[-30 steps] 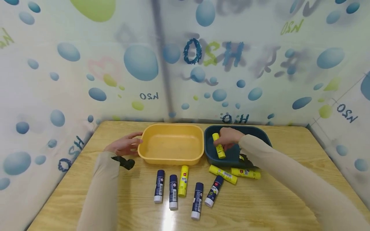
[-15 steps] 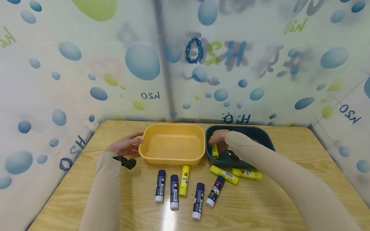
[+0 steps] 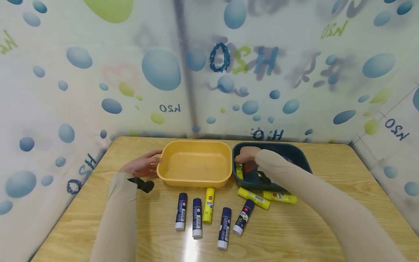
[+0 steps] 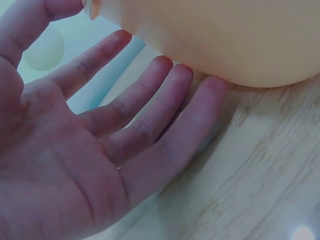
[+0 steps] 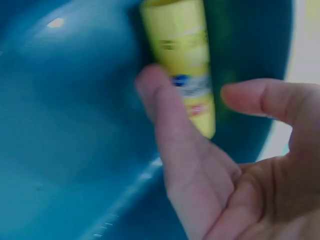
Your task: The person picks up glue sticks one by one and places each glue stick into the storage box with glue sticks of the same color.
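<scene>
My right hand (image 3: 248,156) is inside the dark blue basin (image 3: 296,154), at its left end. A yellow glue stick (image 5: 182,55) lies there against the wall. In the right wrist view the thumb stands apart from the stick, and the fingers (image 5: 167,110) are on its other side, not curled round it. My left hand (image 3: 142,165) rests its spread fingertips on the left side of the yellow basin (image 3: 194,182). The left wrist view shows those fingers (image 4: 165,140) nearly straight, at the basin's lower wall (image 4: 240,45).
In front of the basins lie several navy glue sticks with white ends, such as one navy glue stick (image 3: 224,228). A yellow glue stick (image 3: 208,205) lies among them. Two more yellow glue sticks (image 3: 254,198) lie before the blue basin. A patterned wall (image 3: 209,91) stands behind the table.
My right hand lowered the yellow glue stick to the left end of the blue basin and let go of it. The left hand stayed at the yellow basin.
</scene>
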The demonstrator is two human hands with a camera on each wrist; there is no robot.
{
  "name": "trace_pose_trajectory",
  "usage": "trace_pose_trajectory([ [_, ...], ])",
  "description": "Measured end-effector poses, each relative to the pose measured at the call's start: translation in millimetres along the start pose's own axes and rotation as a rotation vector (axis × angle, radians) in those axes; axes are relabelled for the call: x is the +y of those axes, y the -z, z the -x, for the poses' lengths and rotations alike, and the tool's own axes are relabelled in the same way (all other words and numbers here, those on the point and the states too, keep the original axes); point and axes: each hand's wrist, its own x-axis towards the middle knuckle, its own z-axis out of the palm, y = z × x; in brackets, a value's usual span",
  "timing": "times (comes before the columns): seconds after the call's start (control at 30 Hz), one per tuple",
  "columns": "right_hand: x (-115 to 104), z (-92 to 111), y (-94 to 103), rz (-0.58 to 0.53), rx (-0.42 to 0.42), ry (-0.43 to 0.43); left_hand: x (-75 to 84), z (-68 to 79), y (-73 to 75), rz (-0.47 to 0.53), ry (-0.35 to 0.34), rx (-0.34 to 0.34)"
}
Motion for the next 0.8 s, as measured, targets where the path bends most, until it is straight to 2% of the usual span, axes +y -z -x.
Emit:
trace_pose_trajectory([
  [0.23, 1, 34, 11.9, 0.150, 0.103, 0.160, -1.9, -1.1, -1.4, 0.011, -0.011, -0.010],
  [0.33, 7, 52, 8.3, 0.187, 0.158, 0.212, -1.1, -1.2, -1.0, 0.010, -0.014, -0.013],
  [0.5, 20, 79, -1.8, 0.192, 0.217, 0.235, -1.3, -2.1, 1.0, -0.006, -0.016, -0.007],
  [0.67, 32, 93, -9.3, 0.236, 0.293, 0.293, -2.2, -2.9, 2.3, -0.005, -0.022, -0.008],
  [0.8, 45, 103, -13.7, 0.252, 0.307, 0.353, -3.1, -2.2, 2.2, 0.017, -0.020, -0.026],
])
